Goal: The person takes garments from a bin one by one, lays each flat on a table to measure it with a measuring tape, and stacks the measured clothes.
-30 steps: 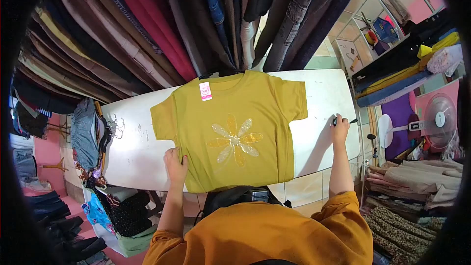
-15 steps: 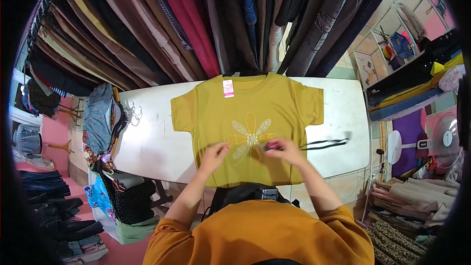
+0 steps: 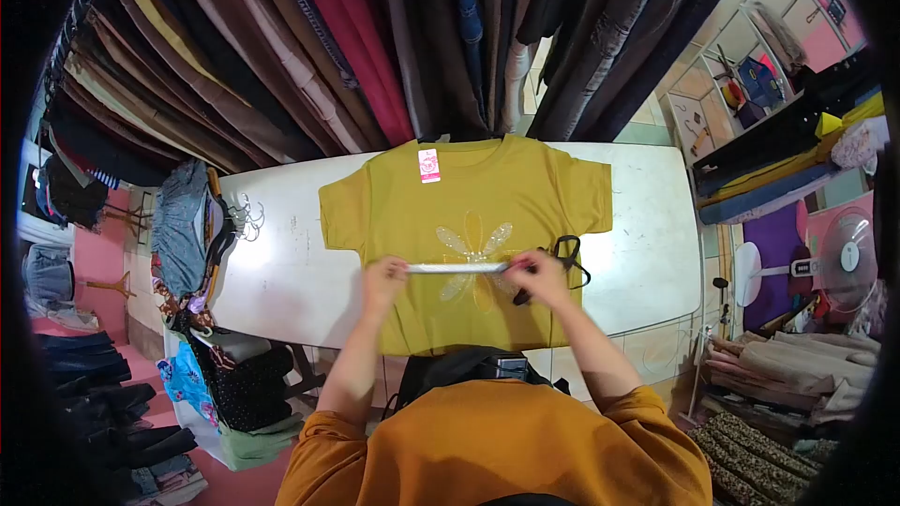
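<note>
A mustard-yellow T-shirt [image 3: 403, 215] with a sparkly flower motif lies front up on the white table. Near its neckline is a pink and white tag [image 3: 428, 166]. Across the flower, a whitish strip, seemingly a tape measure [image 3: 450, 268], stretches straight between my hands. My left hand [image 3: 382, 284] pinches its left end by the shirt's side. Closed around the other end is my right hand [image 3: 541, 277], with a small dark and pinkish body partly hidden in the fingers. A black strap [image 3: 574, 248] loops out from that hand.
Trousers [image 3: 375, 47] hang in a dense row behind the white table [image 3: 647, 225]. On the table's left end are hangers [image 3: 223, 234] with clothes. A fan [image 3: 848, 258], a wire rack [image 3: 712, 103] and folded garments [image 3: 797, 365] stand to the right.
The whitish strip now shows taut between my hands. My left hand has moved left, away from the flower. The black strap has swung from the right into a loop beside my right hand.
</note>
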Action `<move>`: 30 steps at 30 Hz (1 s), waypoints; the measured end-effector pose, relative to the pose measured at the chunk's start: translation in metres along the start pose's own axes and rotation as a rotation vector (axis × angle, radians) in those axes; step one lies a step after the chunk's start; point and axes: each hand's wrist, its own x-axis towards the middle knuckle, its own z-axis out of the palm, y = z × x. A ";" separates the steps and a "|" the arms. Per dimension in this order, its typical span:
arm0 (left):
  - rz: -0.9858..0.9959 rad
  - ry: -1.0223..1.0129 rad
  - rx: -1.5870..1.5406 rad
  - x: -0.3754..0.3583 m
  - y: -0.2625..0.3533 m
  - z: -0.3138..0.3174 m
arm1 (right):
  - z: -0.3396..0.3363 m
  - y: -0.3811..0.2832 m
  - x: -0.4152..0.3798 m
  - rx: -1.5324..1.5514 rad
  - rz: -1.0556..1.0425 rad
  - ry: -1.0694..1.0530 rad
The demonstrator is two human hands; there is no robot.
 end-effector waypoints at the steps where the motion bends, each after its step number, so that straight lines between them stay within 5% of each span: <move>1: -0.045 0.110 0.024 0.007 -0.009 -0.012 | -0.026 0.014 0.007 0.003 -0.005 0.150; 3: -0.078 0.283 0.083 0.019 -0.028 -0.033 | -0.075 0.041 0.015 -0.021 0.013 0.458; 8: -0.009 0.357 0.319 0.033 -0.051 -0.040 | -0.119 0.076 0.029 0.073 0.253 0.558; 11: -0.058 0.365 0.293 0.032 -0.042 -0.041 | -0.109 0.068 0.025 -0.049 0.147 0.613; 24: -0.037 0.378 0.296 0.033 -0.046 -0.041 | -0.108 0.068 0.025 -0.122 0.125 0.623; 30: -0.010 0.379 0.215 0.020 -0.016 -0.036 | -0.090 0.058 0.018 0.073 0.107 0.451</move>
